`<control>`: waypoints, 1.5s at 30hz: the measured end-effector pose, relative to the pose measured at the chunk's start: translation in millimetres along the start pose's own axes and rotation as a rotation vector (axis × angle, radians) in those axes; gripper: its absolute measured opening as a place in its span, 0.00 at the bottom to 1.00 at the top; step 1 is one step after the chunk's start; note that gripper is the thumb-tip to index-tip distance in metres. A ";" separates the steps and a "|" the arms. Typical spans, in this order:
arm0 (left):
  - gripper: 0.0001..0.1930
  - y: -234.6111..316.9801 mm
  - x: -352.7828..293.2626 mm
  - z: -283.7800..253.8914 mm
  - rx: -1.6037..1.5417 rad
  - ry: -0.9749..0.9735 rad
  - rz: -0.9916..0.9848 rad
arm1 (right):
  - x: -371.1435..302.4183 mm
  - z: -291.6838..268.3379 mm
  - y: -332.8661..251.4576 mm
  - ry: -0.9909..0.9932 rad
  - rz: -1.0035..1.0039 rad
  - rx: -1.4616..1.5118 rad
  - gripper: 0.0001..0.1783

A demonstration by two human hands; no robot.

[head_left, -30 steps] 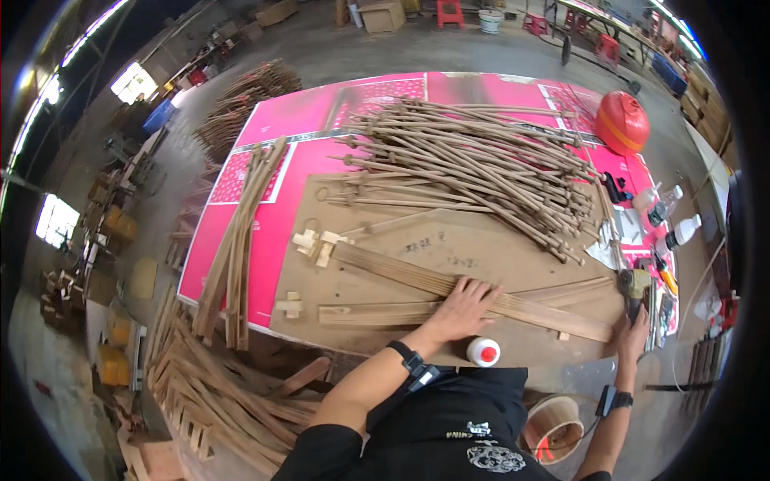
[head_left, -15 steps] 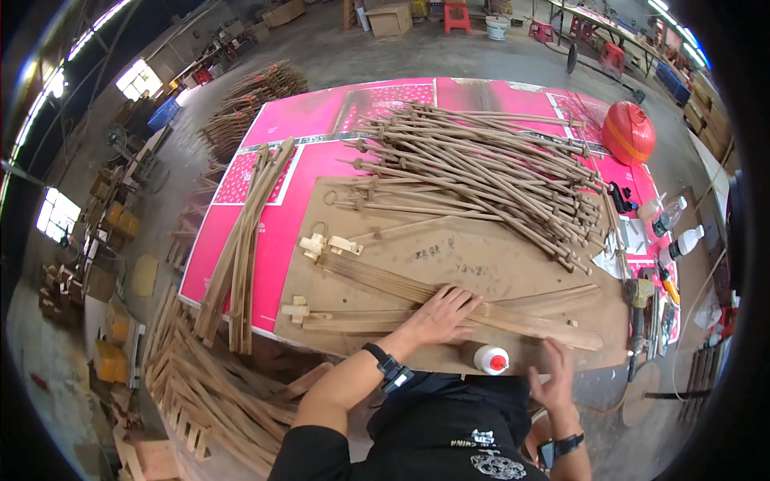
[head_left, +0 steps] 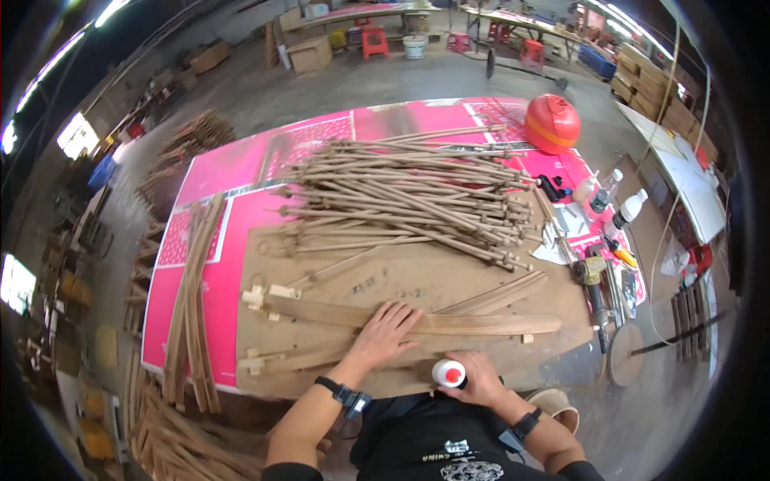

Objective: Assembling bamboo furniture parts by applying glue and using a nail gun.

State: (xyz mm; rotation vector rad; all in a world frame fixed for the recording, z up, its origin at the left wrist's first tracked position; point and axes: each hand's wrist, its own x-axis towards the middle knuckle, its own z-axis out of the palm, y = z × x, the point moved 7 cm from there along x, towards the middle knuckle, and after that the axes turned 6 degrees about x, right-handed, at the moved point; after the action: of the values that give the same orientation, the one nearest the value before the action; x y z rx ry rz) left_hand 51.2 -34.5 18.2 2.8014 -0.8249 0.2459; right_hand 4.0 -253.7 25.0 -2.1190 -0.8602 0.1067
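My left hand (head_left: pixel 387 330) lies flat, fingers stretched out, on a long curved wooden slat (head_left: pixel 489 324). That slat runs left to right across a brown board (head_left: pixel 401 280) and crosses over another slat (head_left: pixel 509 293) angled up to the right. A third slat (head_left: pixel 309 357) lies nearer to me, partly under my left forearm. At the board's near edge, my right hand (head_left: pixel 481 381) is wrapped round a small white bottle (head_left: pixel 448 373) with a red cap. The bottle stands upright. Small pale wooden blocks (head_left: pixel 269 297) sit at the curved slat's left end.
A large pile of thin wooden rods (head_left: pixel 409 196) covers the board's far side. Loose slats (head_left: pixel 192 305) lie across the pink table top (head_left: pixel 265 208) at left. A red round container (head_left: pixel 552 124), plastic bottles (head_left: pixel 630 210) and a power drill (head_left: pixel 592 280) are at right.
My right hand has moved left from beside the curved slat's right end and taken hold of the white bottle. My left hand stays on the slat. The whole view has shifted.
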 end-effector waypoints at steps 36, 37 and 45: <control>0.15 -253.3 316.5 -40.9 0.130 -0.032 -0.369 | -22.8 -38.4 52.3 0.227 0.052 -0.088 0.38; 0.10 -255.6 314.0 -44.2 0.110 0.115 -0.361 | -22.7 -39.1 52.5 0.229 0.056 -0.086 0.38; 0.10 -205.7 304.2 -98.0 0.196 0.475 0.031 | -22.0 -39.8 52.4 0.223 0.063 -0.106 0.39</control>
State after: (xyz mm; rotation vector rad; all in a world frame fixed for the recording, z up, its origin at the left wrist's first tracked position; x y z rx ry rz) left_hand 406.8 2.1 147.3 2.7179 -0.7584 0.9979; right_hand 29.7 -316.0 8.4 -2.2066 -0.6806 -0.1431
